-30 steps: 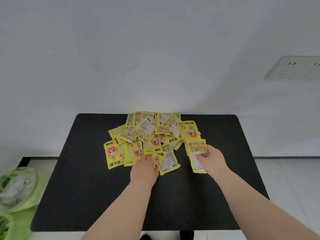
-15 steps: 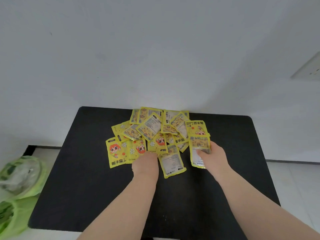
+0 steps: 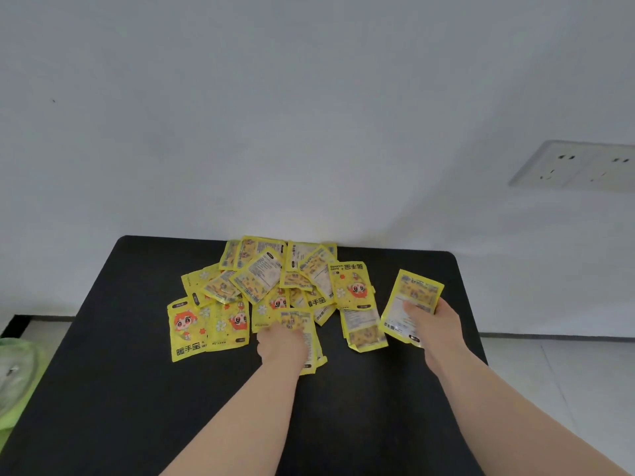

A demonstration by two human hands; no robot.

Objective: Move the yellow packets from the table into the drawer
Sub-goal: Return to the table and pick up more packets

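Note:
Several yellow packets [image 3: 275, 283] lie in an overlapping heap at the back middle of the black table [image 3: 103, 372]. My right hand [image 3: 434, 324] holds one yellow packet [image 3: 412, 300] tilted above the table, to the right of the heap, thumb on its face. My left hand [image 3: 283, 345] lies knuckles up on the heap's near edge, its fingers curled round a packet [image 3: 304, 326] that sticks out to the right of it. No drawer is in view.
The table stands against a white wall with a socket plate [image 3: 577, 164] at the right. A green plastic bag [image 3: 17, 376] lies on the floor at the left. Pale floor tiles [image 3: 567, 372] show to the right of the table.
My right hand has lifted its packet away from the heap and carried it to the right. My left hand has closed on a packet at the heap's near edge.

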